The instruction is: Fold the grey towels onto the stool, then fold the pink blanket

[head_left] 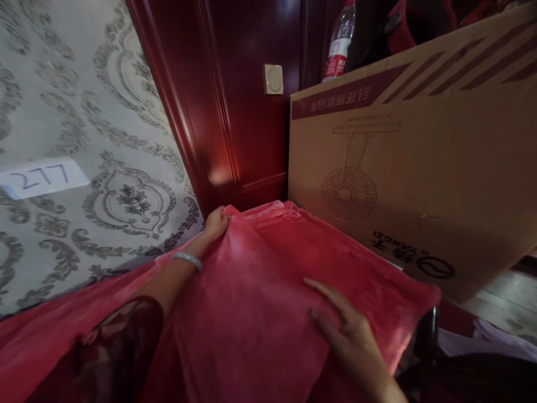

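Smoothing step: left hand (216,223) grips the pink fleece blanket's (268,291) far corner, right hand (346,330) presses flat (cardboard fan box (419,168) beyond), calling for an even tug.

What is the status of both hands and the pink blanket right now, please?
Left hand grips far corner of pink blanket. Right hand flat on top, fingers spread. Cardboard box stands close beside it.

1. The left hand (216,223) reaches far out, arm stretched straight, fingers curled shut in a pinching grip.
2. The right hand (346,324) lies near, palm down, fingers spread flat.
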Demonstrator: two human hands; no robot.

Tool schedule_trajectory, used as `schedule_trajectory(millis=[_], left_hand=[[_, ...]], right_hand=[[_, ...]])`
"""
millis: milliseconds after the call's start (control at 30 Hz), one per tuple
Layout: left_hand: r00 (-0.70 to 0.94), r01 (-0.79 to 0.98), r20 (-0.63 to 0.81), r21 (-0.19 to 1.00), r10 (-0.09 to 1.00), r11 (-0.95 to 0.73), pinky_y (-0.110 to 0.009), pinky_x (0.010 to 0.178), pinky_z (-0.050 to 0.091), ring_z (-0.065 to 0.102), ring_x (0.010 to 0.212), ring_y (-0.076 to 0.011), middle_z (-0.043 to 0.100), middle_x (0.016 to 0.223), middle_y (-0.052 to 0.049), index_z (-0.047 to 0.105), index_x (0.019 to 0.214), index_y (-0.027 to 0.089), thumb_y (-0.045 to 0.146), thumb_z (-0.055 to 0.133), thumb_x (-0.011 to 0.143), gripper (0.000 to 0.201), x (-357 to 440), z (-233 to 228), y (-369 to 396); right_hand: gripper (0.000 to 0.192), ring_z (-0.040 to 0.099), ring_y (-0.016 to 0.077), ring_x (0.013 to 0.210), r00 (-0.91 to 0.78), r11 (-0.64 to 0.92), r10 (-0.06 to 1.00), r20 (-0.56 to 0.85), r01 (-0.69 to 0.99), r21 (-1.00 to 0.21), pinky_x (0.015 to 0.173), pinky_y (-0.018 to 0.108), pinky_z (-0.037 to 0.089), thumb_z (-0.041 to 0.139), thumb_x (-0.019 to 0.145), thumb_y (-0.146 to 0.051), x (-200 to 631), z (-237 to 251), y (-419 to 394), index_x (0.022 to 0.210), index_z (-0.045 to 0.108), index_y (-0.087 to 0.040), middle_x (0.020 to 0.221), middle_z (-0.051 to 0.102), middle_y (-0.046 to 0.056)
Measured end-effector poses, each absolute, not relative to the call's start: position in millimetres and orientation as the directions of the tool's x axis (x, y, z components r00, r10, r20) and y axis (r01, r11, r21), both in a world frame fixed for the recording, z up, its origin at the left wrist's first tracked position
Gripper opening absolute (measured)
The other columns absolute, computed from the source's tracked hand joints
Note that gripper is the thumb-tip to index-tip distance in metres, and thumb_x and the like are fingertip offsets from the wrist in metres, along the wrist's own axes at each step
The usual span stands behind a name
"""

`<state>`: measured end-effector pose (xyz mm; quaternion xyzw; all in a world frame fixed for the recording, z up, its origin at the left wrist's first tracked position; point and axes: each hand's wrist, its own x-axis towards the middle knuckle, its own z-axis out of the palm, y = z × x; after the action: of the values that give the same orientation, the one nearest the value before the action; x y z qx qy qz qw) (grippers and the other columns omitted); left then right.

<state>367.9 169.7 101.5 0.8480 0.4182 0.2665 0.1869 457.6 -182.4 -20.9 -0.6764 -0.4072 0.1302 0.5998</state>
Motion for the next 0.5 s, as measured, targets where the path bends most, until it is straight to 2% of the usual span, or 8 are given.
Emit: schedule_trajectory(millis=[100, 200, 233, 300, 367, 433, 500], left_hand=[[0.543, 0.578, 0.353, 0.501, 0.762, -0.644, -0.033, 0.092, 0.038, 0.059, 0.111, -0.0214, 0.068, 0.121, -0.018, 0.061, 0.106, 0.006, 0.019, 0.046, 0.100, 0.021, 421, 119, 163], [0.581, 0.551, 0.348, 0.497, 0.736, -0.670, -0.035, 0.092, 0.038, 0.060, 0.116, -0.0224, 0.066, 0.126, -0.023, 0.060, 0.115, 0.003, 0.022, 0.046, 0.102, 0.027, 467, 113, 156], [0.591, 0.552, 0.330, 0.501, 0.736, -0.667, -0.035, 0.092, 0.039, 0.061, 0.117, -0.0234, 0.067, 0.127, -0.025, 0.061, 0.115, 0.004, 0.022, 0.048, 0.102, 0.026, 479, 106, 155], [0.602, 0.569, 0.273, 0.511, 0.750, -0.644, -0.035, 0.092, 0.042, 0.064, 0.118, -0.0263, 0.068, 0.127, -0.025, 0.065, 0.112, 0.006, 0.020, 0.054, 0.099, 0.021, 494, 83, 155], [0.594, 0.605, 0.205, 0.523, 0.778, -0.600, -0.035, 0.094, 0.045, 0.066, 0.118, -0.0295, 0.070, 0.126, -0.024, 0.067, 0.111, 0.009, 0.017, 0.059, 0.096, 0.019, 501, 57, 158], [0.578, 0.635, 0.155, 0.532, 0.801, -0.560, -0.036, 0.097, 0.047, 0.066, 0.121, -0.0316, 0.070, 0.128, -0.024, 0.068, 0.115, 0.010, 0.017, 0.058, 0.096, 0.022, 502, 33, 163], [0.570, 0.644, 0.129, 0.543, 0.811, -0.539, -0.038, 0.101, 0.048, 0.064, 0.125, -0.0327, 0.068, 0.132, -0.025, 0.067, 0.121, 0.009, 0.019, 0.056, 0.097, 0.028, 501, 18, 170]], right_hand=[[0.053, 0.063, 0.0381, 0.126, 0.789, 0.003, 0.519, 0.327, 0.381, -0.925, 0.109, 0.054, 0.051, 0.070, 0.073, -0.057, 507, -5, -187, 0.119, 0.078, -0.032, 0.128, 0.073, 0.008], [0.061, 0.066, 0.0351, 0.119, 0.865, -0.057, 0.364, 0.345, 0.390, -0.919, 0.104, 0.050, 0.052, 0.068, 0.068, -0.058, 549, -18, -188, 0.118, 0.077, -0.025, 0.124, 0.074, 0.011], [0.063, 0.069, 0.0338, 0.110, 0.879, -0.087, 0.340, 0.335, 0.384, -0.919, 0.097, 0.047, 0.055, 0.067, 0.066, -0.058, 558, -27, -187, 0.117, 0.077, -0.023, 0.118, 0.075, 0.012], [0.066, 0.069, 0.0276, 0.075, 0.902, -0.165, 0.335, 0.273, 0.341, -0.926, 0.072, 0.041, 0.058, 0.065, 0.065, -0.060, 567, -47, -187, 0.117, 0.076, -0.021, 0.093, 0.076, 0.009], [0.069, 0.050, 0.0201, 0.047, 0.918, -0.241, 0.348, 0.189, 0.283, -0.928, 0.050, 0.034, 0.047, 0.063, 0.067, -0.063, 567, -62, -187, 0.120, 0.075, -0.020, 0.061, 0.063, 0.001], [0.074, 0.036, 0.0169, 0.039, 0.926, -0.288, 0.351, 0.135, 0.244, -0.926, 0.042, 0.030, 0.036, 0.062, 0.071, -0.066, 563, -68, -188, 0.125, 0.072, -0.017, 0.045, 0.043, -0.006], [0.079, 0.035, 0.0165, 0.039, 0.931, -0.309, 0.344, 0.122, 0.235, -0.922, 0.042, 0.029, 0.032, 0.063, 0.071, -0.069, 559, -67, -190, 0.128, 0.070, -0.014, 0.043, 0.036, -0.008]])
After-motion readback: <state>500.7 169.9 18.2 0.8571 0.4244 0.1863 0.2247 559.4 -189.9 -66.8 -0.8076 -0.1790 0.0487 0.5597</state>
